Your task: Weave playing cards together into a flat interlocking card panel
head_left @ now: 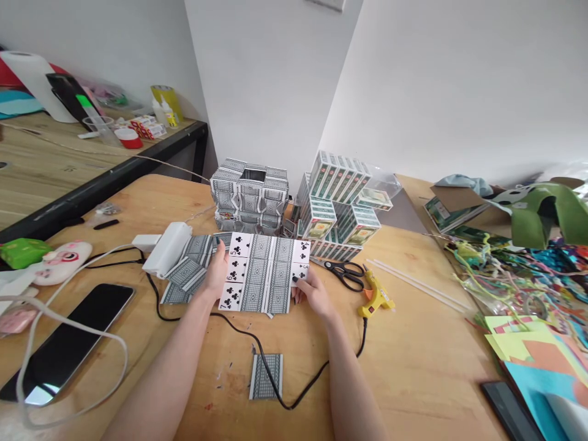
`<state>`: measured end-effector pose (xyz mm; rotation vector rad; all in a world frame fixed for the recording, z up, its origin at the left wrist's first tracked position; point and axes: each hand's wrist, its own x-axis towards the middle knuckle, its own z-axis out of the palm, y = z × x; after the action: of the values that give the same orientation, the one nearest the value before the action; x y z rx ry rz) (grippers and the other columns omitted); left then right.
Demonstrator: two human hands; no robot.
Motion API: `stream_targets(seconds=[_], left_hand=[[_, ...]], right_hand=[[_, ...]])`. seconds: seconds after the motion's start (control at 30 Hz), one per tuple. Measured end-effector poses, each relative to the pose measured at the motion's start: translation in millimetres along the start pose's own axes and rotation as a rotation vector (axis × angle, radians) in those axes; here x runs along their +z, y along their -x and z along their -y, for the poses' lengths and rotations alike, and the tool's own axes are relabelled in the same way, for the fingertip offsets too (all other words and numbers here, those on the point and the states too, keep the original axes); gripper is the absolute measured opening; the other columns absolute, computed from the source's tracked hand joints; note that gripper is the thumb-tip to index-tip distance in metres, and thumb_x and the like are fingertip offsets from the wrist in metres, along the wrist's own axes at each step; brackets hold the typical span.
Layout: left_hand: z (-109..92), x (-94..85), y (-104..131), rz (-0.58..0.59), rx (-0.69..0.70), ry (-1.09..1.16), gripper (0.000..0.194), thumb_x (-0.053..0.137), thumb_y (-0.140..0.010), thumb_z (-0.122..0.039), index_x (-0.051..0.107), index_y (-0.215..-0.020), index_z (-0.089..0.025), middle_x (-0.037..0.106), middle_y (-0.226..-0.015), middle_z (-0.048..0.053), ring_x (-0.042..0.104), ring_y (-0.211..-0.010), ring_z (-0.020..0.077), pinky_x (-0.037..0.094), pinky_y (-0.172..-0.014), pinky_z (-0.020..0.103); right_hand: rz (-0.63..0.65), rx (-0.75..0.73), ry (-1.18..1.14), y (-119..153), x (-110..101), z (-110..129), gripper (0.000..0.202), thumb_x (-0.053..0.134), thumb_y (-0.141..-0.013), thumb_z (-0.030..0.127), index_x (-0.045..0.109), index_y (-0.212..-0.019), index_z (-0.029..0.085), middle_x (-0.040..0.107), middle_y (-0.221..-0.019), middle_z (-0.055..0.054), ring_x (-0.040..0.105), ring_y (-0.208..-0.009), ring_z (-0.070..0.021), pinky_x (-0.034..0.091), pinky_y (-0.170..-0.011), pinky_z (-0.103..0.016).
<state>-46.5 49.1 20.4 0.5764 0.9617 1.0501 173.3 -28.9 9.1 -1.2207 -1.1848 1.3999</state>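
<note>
Forearms: both ran up from the bottom edge to mid-desk (413, 367).
Loose card: one lay face down (266, 376) between the forearms, black cable (239, 331) crossing it.
Card panel: joined playing cards (264, 274), clubs on both side edges, patterned backs in the middle; held just above the desk, centre frame.
Left hand: (215, 272) gripped the panel's left edge, thumb on top by the 5 and 6 of clubs.
Right hand: (315, 293) closed on the right edge, fingers on the 3 of clubs.
Hands: well apart, panel spanning between them.
Behind: card-built block (250, 196), stacked card boxes (337, 205).
Right: scissors (344, 272), yellow glue gun (375, 296).
Left: white adapter (166, 248), phone (73, 343), more face-down cards (188, 272).
</note>
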Motion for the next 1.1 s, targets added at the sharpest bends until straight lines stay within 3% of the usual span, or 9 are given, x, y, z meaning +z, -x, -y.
stream_targets(seconds=[0.37,0.53,0.73,0.9,1.1], left_hand=[[2,-0.9,-2,0.035,0.045,-0.005,0.065,0.030,-0.083,-0.062,0.047,-0.128,-0.018,0.063,-0.115,0.012,0.050,-0.117,0.0262,0.037,-0.100,0.041],[3,-4.0,-4,0.053,-0.015,0.011,0.069,0.031,-0.080,-0.066,0.049,-0.126,-0.018,0.064,-0.112,0.012,0.052,-0.115,0.0287,0.039,-0.098,0.043],[0,-1.5,-2,0.049,-0.010,0.000,0.069,0.030,-0.079,-0.068,0.053,-0.122,-0.019,0.065,-0.111,0.011,0.051,-0.115,0.0296,0.040,-0.097,0.043],[-1,0.1,0,0.056,-0.007,0.003,0.067,0.027,-0.081,-0.067,0.054,-0.121,-0.020,0.065,-0.111,0.010,0.052,-0.115,0.0283,0.041,-0.096,0.040],[-2,0.6,5,0.162,-0.036,0.000,0.074,0.025,-0.081,-0.067,0.056,-0.117,-0.010,0.068,-0.103,0.014,0.057,-0.106,0.0330,0.046,-0.087,0.045]], right_hand=[[-0.001,-0.016,0.020,-1,2,1,0.015,0.050,-0.076,0.031,0.038,-0.077,0.022,0.051,-0.047,0.008,0.044,-0.036,-0.0082,0.034,-0.038,-0.019],[0.011,-0.007,-0.049,2,-4,1,0.011,0.046,-0.077,0.033,0.043,-0.075,0.022,0.057,-0.051,0.003,0.049,-0.039,-0.0109,0.036,-0.040,-0.021],[0.101,-0.020,-0.173,-3,-15,-9,0.043,0.030,-0.078,0.052,0.055,-0.070,0.017,0.057,-0.050,-0.006,0.056,-0.046,-0.0189,0.039,-0.039,-0.026],[-0.005,0.018,-0.140,-5,-13,-8,0.055,0.024,-0.081,0.058,0.057,-0.064,0.018,0.053,-0.042,-0.005,0.051,-0.042,-0.0176,0.037,-0.036,-0.026],[-0.077,-0.005,0.013,1,-6,1,0.043,0.061,-0.071,0.052,0.045,-0.048,0.019,0.043,-0.034,0.004,0.030,-0.029,-0.0069,0.020,-0.032,-0.021]])
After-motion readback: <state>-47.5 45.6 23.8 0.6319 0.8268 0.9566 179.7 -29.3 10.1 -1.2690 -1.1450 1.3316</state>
